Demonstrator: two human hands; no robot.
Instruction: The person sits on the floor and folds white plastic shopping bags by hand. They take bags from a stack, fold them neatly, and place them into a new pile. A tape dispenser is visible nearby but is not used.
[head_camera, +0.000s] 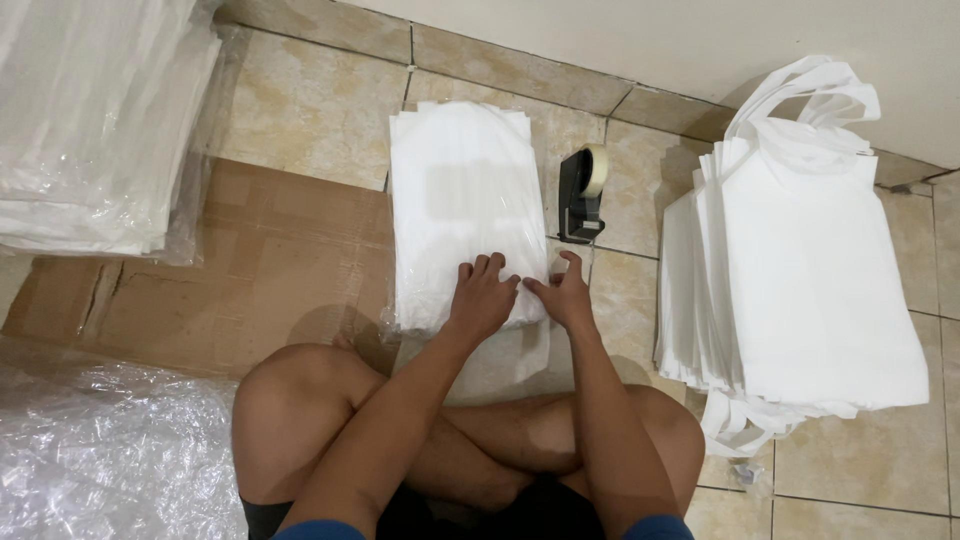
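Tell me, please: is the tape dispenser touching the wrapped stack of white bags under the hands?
Apart. In the head view, bare floor tile shows between the tape dispenser and the wrapped stack.

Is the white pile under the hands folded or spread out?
Folded: the pile lies as a neat narrow stack in clear wrap, both hands pressing its near end.

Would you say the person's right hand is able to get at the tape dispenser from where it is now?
Probably yes: the right hand rests just below the tape dispenser, with only bare floor tile between them.
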